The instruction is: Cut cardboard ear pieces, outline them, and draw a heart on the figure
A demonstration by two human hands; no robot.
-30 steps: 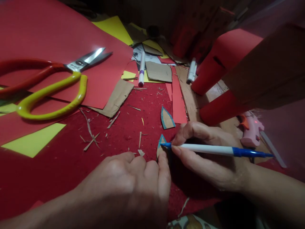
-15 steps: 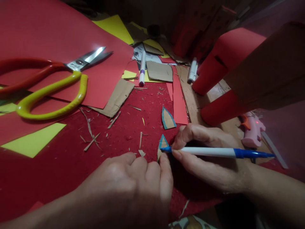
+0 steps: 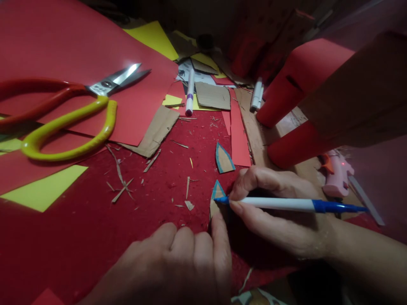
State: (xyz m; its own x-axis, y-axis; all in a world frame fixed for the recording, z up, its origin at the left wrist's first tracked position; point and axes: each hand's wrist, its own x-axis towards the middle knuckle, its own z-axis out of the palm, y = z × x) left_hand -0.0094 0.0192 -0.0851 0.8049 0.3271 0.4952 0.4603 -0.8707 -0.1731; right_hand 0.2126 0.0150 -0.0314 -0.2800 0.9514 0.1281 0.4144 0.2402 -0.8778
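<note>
A white double-ended marker with blue tips [image 3: 282,203] is pinched in my right hand [image 3: 270,199]. Its left tip touches a small pointed cardboard piece [image 3: 217,207] with a blue border at its top. My left hand [image 3: 187,258] has its fingers curled together, one fingertip pressing the lower part of this piece onto the red mat; that part is covered. Just beyond lies a second pointed cardboard piece [image 3: 224,159], edged in blue all round.
Scissors [image 3: 106,84] with red and yellow handles lie on red paper [image 3: 57,46] at left. Cardboard scraps [image 3: 213,95] and a purple-banded marker [image 3: 190,93] are at the back. Red tubes [image 3: 291,144] and a pink glue gun [image 3: 337,176] stand at right.
My left hand has drawn back slightly toward me, uncovering more of the pointed piece. The right hand and marker tip have hardly moved.
</note>
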